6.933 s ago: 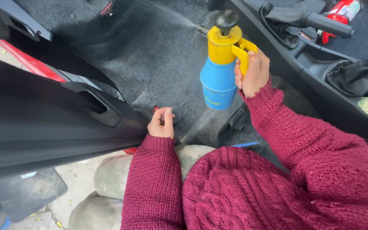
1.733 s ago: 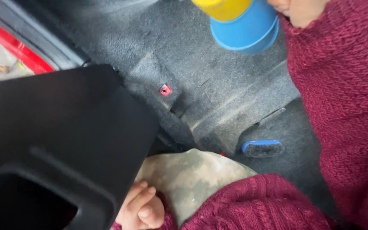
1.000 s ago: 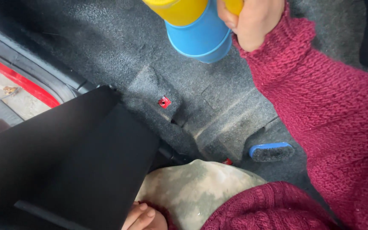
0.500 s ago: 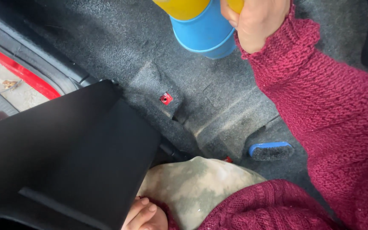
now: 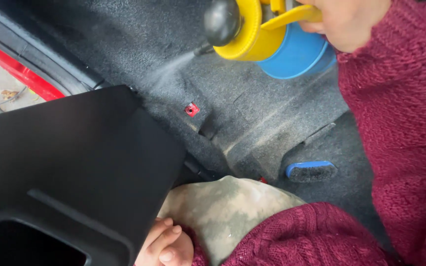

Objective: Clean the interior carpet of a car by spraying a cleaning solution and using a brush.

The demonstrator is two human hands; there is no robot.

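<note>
My right hand (image 5: 343, 22) grips the yellow trigger handle of a spray bottle (image 5: 272, 39) with a yellow top, a blue body and a black pump knob. A fine mist leaves its nozzle toward the dark grey car carpet (image 5: 139, 44) at the upper left. My left hand (image 5: 163, 246) rests at the bottom edge, fingers curled against the lower edge of a black plastic trim panel (image 5: 70, 167); whether it holds anything is hidden. Both arms wear a dark red knitted sweater.
A small red clip (image 5: 192, 109) sits in the carpet near the panel's corner. A blue-backed brush (image 5: 311, 170) lies on the carpet at the right. My knee in camouflage cloth (image 5: 223, 212) is at the bottom. A red car body edge (image 5: 20, 74) runs along the left.
The spray bottle has come lower and tilted so its knob and nozzle show, and mist is now spraying onto the carpet. My left hand stays at the panel's lower edge.
</note>
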